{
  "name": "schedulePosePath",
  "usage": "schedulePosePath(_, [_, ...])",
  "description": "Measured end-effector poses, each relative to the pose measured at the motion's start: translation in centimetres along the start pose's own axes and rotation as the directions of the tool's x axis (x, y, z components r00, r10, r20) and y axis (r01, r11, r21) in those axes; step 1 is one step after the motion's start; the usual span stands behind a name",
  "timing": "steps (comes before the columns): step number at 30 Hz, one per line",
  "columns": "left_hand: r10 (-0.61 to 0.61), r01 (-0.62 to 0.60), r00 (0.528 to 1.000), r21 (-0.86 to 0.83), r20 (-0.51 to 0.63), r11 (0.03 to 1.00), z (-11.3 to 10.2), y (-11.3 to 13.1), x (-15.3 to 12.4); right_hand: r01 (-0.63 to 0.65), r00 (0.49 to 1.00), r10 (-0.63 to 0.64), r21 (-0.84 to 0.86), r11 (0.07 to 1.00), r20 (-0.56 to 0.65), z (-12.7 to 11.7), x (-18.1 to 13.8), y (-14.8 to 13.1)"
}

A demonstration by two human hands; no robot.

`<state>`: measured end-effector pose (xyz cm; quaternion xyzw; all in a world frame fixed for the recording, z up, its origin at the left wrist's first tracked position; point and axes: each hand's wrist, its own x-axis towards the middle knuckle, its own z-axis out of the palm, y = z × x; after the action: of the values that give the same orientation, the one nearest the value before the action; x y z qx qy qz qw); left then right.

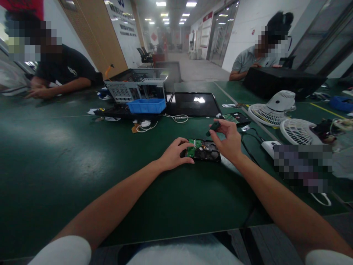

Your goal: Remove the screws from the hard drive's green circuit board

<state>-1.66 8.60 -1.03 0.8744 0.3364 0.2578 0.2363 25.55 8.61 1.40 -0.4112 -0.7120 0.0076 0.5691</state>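
Observation:
On the green table in front of me lies a black electronic device with its casing open [211, 154], a green circuit board [195, 150] showing in its left half. My left hand [176, 152] grips the left end of the device, fingers over the top edge and thumb at the near edge. Above its right half, my right hand [228, 140] holds a dark-handled screwdriver [213, 129] between thumb and fingers, tilted down toward the device. Whether the screwdriver's tip touches anything is too small to make out.
A blue tray [146, 106] stands before an open metal computer case [124, 92]. Behind the device lies a black panel [194, 104]. White fans [266, 114], a white power strip [268, 148] and cables sit to the right. Two people sit across the table, one beside a black box [284, 81].

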Motion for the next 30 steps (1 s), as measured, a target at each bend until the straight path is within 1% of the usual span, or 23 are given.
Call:
schedulePosePath(2, [0.005, -0.005, 1.000, -0.002, -0.001, 1.000, -0.02, -0.01, -0.05, 0.007, 1.000, -0.008, -0.056, 0.998, -0.021, -0.16, 0.10, -0.09])
schedulePosePath(5, [-0.011, 0.011, 1.000, 0.001, 0.008, 1.000, -0.19, 0.23, -0.11, 0.063, 0.997, -0.067, -0.134, 0.989, -0.026, -0.59, 0.37, -0.41])
schedulePosePath(9, [-0.019, 0.019, 1.000, 0.009, 0.022, 1.000, -0.35, 0.47, -0.16, 0.123, 0.992, -0.124, -0.138, 0.983, 0.002, -0.88, 0.60, -0.74])
schedulePosePath(16, [-0.021, 0.021, 1.000, 0.002, 0.019, 1.000, -0.32, 0.47, -0.13, 0.034, 0.999, -0.034, 0.011, 0.999, 0.017, -0.25, 0.19, -0.12])
schedulePosePath(19, [-0.020, 0.019, 1.000, 0.006, 0.024, 1.000, -0.33, 0.45, -0.12, 0.019, 1.000, -0.020, -0.043, 0.999, -0.004, -0.26, 0.12, -0.08])
schedulePosePath(23, [-0.012, 0.011, 1.000, 0.016, 0.016, 1.000, -0.18, 0.27, -0.09, 0.070, 0.997, -0.072, -0.122, 0.990, -0.006, -0.65, 0.40, -0.50])
schedulePosePath(27, [0.001, -0.001, 1.000, 0.015, 0.002, 1.000, -0.02, 0.14, -0.05, 0.117, 0.993, -0.116, -0.136, 0.984, 0.015, -0.85, 0.63, -0.80])
schedulePosePath(30, [-0.004, 0.004, 1.000, 0.015, 0.004, 1.000, -0.05, 0.21, -0.06, 0.087, 0.996, -0.086, -0.103, 0.991, 0.014, -0.67, 0.48, -0.72])
